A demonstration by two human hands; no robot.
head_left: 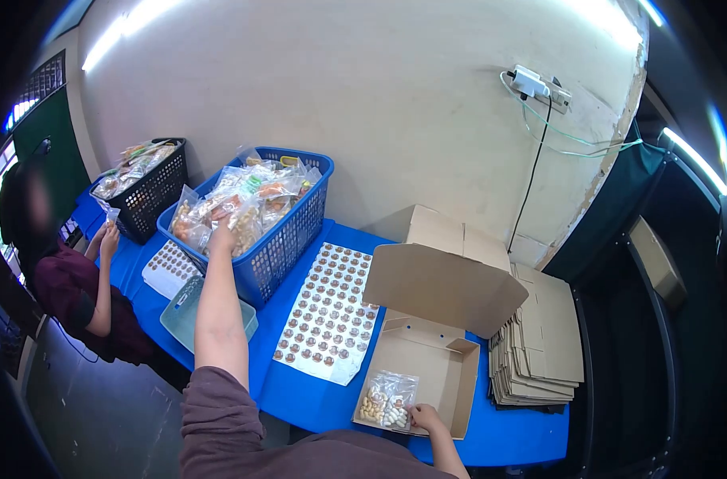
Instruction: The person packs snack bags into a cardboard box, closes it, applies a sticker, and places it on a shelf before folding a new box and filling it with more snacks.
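My left hand [222, 239] reaches into the blue basket [280, 259], touching clear plastic bags [256, 188] of snack-like pieces. Its fingertips are partly lost among the bags, so their grip cannot be made out. At the front of an open cardboard box [427, 359], my right hand [425, 418] is closed at the edge of a clear packet of white pieces [396, 411]. Beside that packet, inside the box, lies another packet of yellowish pieces [373, 403]. The box lid [443, 283] stands raised at the back.
A sheet of round stickers [327, 315] lies between basket and box. Folded cartons [539, 335] are stacked at right. A teal tray [184, 315], a smaller sticker sheet [170, 267] and a black basket [152, 191] are at left, where another person [84, 295] stands holding a small packet.
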